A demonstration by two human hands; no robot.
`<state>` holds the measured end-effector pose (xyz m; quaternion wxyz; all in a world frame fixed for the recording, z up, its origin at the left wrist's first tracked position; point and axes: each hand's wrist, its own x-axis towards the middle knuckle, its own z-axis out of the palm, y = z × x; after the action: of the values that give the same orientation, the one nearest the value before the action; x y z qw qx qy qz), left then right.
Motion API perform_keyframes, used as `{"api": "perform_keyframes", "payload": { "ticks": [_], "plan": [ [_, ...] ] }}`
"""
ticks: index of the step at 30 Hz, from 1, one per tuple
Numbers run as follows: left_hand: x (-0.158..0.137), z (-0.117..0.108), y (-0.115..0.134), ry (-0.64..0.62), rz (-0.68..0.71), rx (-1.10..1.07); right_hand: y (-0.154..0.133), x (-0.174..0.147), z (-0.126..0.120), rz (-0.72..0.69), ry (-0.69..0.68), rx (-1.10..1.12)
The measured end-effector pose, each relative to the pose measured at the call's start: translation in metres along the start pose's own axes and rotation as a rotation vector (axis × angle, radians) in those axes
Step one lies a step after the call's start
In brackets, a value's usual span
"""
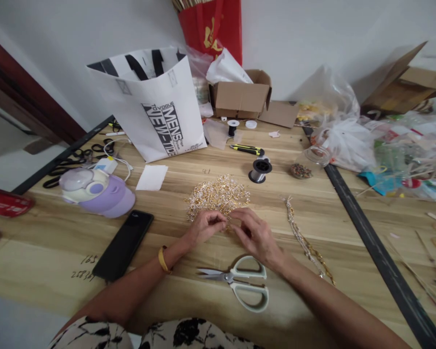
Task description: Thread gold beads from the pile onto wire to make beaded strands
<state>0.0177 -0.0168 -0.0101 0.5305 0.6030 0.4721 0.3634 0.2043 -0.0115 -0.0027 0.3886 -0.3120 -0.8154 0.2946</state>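
My left hand [207, 226] is closed in a pinch at the near edge of a pile of small gold and silver beads or links [220, 194]. Whatever sits between its fingertips is too small to make out. Facing it, my right hand [256, 235] has its thumb and forefinger bent and slightly apart, the tips close to the left fingertips and the pile. Scissors with pale handles [250, 296] lie just below both hands, blades pointing left. To the right of my right hand rests a beaded strand [300, 235] in gold and silver.
Behind the pile are a spool of wire [260, 171], a yellow-black utility knife [247, 149] and a black thread spool [233, 128]. A phone [123, 245] and a purple-white bottle [98, 191] lie left. A white bag [156, 106] stands behind; plastic bags [349, 140] crowd the right.
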Motion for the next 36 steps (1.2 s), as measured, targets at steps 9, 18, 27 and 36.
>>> {"api": "perform_keyframes", "payload": {
  "ticks": [9, 18, 27, 36],
  "plan": [
    [0.0, 0.0, 0.005, 0.016, -0.032, -0.027, 0.01, 0.001, 0.004, 0.076, -0.09, 0.042],
    [0.0, -0.004, 0.013, -0.01, -0.096, -0.193, 0.021, 0.004, -0.002, -0.094, -0.139, 0.049],
    [0.001, -0.004, 0.012, -0.012, -0.101, -0.194, 0.033, 0.005, -0.001, -0.088, -0.193, 0.05],
    [0.001, -0.004, 0.014, 0.024, -0.096, -0.139, 0.031, 0.006, -0.002, -0.097, -0.219, 0.055]
  ]
}}
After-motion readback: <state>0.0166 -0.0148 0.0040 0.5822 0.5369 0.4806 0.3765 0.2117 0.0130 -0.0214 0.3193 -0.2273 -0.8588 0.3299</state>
